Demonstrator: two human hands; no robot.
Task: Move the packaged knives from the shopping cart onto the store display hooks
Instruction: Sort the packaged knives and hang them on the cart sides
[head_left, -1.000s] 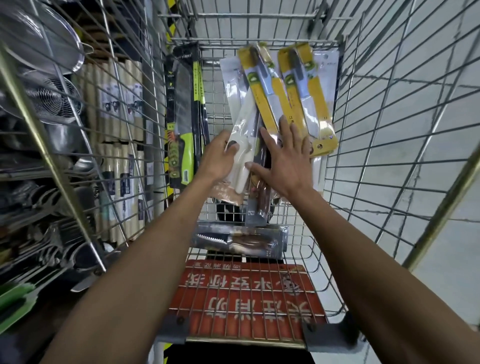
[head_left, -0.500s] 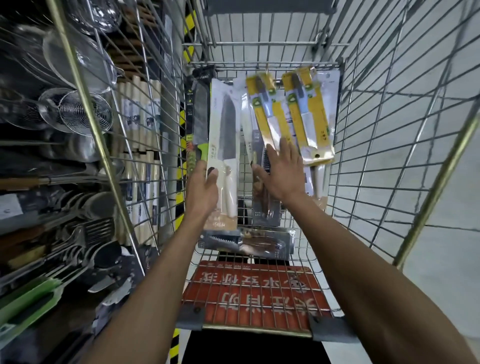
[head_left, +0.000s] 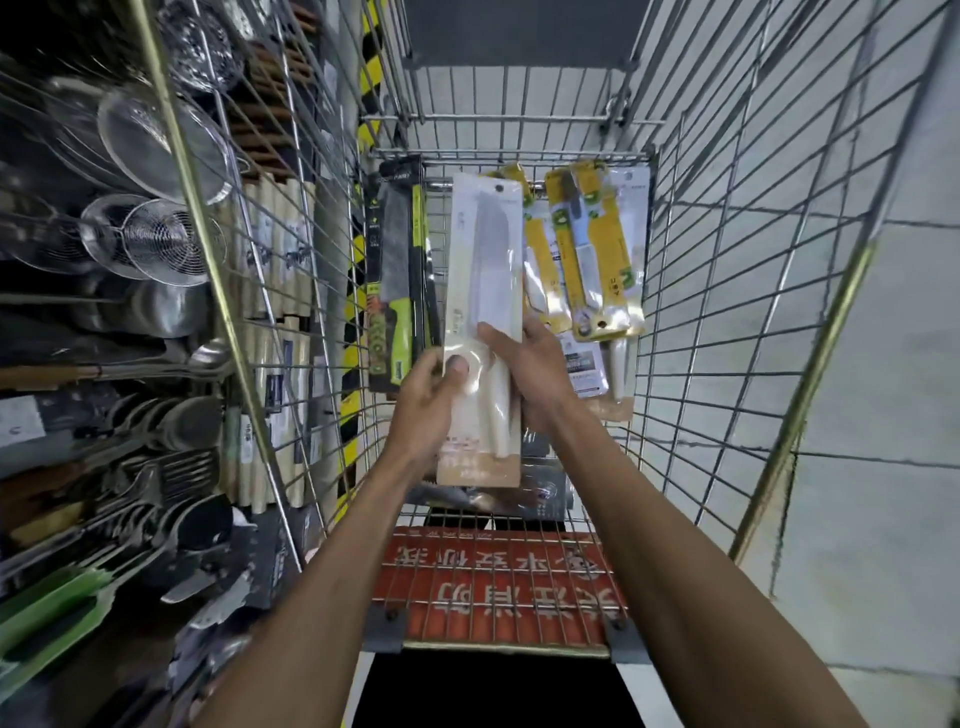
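Now right hand (head_left: 535, 369) joins left hand (head_left: 426, 410) gripping the white knife pack (head_left: 485, 260).

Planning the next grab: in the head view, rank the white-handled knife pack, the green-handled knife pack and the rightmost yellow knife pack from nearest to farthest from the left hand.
1. White-handled knife pack: gripped by the left hand, centre.
2. Green-handled knife pack: just up and left of that hand.
3. Rightmost yellow knife pack: across on the right side.

One white knife pack (head_left: 485, 291), one black-green pack (head_left: 395, 270), two yellow packs (head_left: 597, 249). One dark pack (head_left: 540, 493), one cart (head_left: 519, 153).
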